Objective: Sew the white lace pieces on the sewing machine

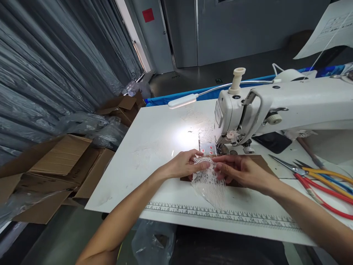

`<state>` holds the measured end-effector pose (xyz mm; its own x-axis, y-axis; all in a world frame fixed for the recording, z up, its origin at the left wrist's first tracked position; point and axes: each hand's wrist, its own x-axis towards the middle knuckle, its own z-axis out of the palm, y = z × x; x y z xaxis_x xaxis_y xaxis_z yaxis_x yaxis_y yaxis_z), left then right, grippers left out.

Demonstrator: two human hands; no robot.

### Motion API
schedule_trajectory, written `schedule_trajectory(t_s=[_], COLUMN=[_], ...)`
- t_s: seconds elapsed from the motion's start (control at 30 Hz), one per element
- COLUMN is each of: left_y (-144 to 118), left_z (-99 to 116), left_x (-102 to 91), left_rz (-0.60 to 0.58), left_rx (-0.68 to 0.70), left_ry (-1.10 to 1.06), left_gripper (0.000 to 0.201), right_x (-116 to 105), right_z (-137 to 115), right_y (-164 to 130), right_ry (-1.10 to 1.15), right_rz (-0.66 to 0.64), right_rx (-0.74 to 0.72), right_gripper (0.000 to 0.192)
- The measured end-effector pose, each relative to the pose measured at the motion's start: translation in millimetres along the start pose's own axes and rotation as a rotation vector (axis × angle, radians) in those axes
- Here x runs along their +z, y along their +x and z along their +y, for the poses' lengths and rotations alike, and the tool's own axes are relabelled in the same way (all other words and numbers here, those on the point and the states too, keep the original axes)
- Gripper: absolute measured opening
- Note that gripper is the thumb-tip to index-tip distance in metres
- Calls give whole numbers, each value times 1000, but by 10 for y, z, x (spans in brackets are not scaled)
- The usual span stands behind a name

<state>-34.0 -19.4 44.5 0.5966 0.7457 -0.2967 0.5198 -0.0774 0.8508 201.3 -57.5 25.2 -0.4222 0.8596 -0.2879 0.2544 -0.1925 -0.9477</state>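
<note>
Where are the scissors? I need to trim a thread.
In the head view, the scissors lie on the table at the right, beyond the right hand, below the sewing machine arm.

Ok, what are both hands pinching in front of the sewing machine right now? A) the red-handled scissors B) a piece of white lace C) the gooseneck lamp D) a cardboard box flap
B: the left hand and right hand pinch the top edge of the white lace between them, on the brown card just in front of the sewing machine, while the scissors lie untouched to the right.
</note>
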Motion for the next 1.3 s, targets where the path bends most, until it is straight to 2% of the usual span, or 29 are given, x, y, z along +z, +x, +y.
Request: schedule_trajectory(t_s=[0.07, 0.13, 0.3, 0.37, 0.43, 0.57, 0.67, 0.8, 1.03, 1.2, 1.3], left_y=[-73, -123, -151, -122, -82, -23, -4, 29, 92, 65, 26], left_z=[25, 42, 32, 12, -12, -59, -91, -153, -255, -193, -132], left_x=[46, 66, 51, 58, 81, 134, 151, 120, 42, 99, 114], left_rz=[56, 85, 100, 163, 251, 350, 389, 404, 379, 379, 412], left_rx=[8, 20, -11, -20, -30, -15, 2, 0, -21, -37, 4], left_ry=[107, 169, 260, 256, 245, 212, 192, 96, -11, 75, 234], left_gripper=[59, 52, 50, 50, 50, 53, 58, 54, 53, 49, 48], right_x=[-110, -179, -103, -64, -65, -159, -241, -279, -217, -190, -176], right_z=[97, 178, 298, 326, 334, 307, 310, 364, 429, 435, 446], right_y=[-16, -52, -70, -19, 42, 109, 100, 83, 113, 104, 96], right_ry=[-269, -544, -946, -1121, -1227, -1143, -980, -845, -938, -954, -971], right_rz=[141, 250, 191, 224, 260, 236, 227, 205, 214, 233, 255], right_rx=[-42, -154, -592, -646, -638, -607, -596, -617, -655, -644, -643], right_gripper=[45, 39, 37, 37, 39, 41, 41, 41, 41, 39, 39])
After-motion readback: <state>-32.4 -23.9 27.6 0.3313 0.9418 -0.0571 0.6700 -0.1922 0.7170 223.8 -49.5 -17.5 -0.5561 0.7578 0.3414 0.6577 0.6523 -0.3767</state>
